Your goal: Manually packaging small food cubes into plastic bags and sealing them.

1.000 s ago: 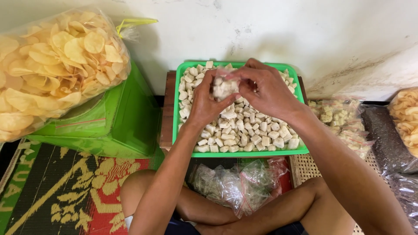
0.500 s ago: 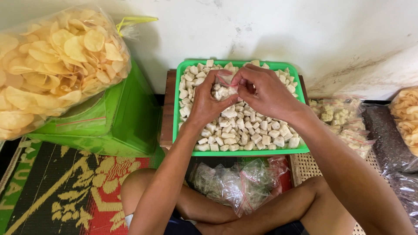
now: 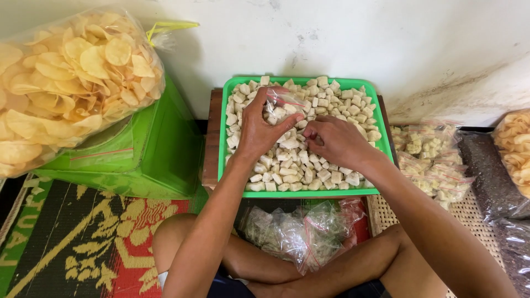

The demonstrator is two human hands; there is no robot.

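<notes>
the left hand holds a small clear bag of pale cubes above the green tray, its fingers closed around the bag with the mouth tilted up and to the right. the right hand lies just right of and below the bag, fingers curled down onto the loose cubes, pinching at them.
</notes>
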